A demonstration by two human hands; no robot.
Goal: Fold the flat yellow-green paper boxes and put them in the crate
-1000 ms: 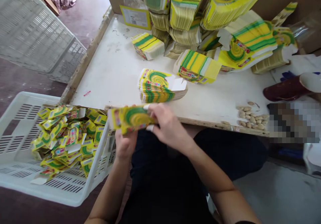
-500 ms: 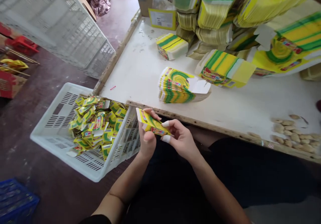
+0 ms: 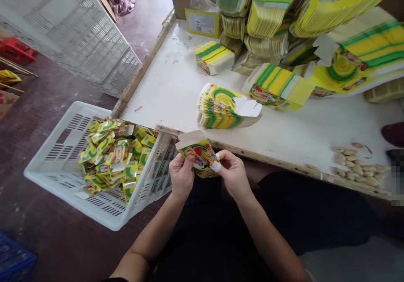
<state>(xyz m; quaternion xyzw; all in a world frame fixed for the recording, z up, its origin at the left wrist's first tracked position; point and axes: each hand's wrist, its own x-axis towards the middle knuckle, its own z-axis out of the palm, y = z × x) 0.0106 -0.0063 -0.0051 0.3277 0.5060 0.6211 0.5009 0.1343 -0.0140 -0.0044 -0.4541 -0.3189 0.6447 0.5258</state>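
Between my hands, just off the table's front edge, is a small yellow and green printed carton (image 3: 198, 150) with an end flap standing up. My left hand (image 3: 182, 176) grips its left side, thumb on the printed face. The right hand (image 3: 232, 170), with white coverings on the fingertips, pinches its lower right part. A fanned stack of flat cartons (image 3: 221, 107) lies on the table in front of my hands. To the left, a white plastic crate (image 3: 126, 219) holds many similar small cartons (image 3: 121, 151).
Bundles of flat cartons (image 3: 277, 86) and taller stacks (image 3: 268, 12) fill the back of the white table (image 3: 158, 92). Peanuts (image 3: 358, 168) lie near its right front edge. Another white crate (image 3: 94, 33) leans at the left, and a blue crate (image 3: 15, 256) is on the floor.
The carton has turned so its printed face and raised end flap show. My left thumb has moved onto that face; the right hand still pinches the carton's right side.
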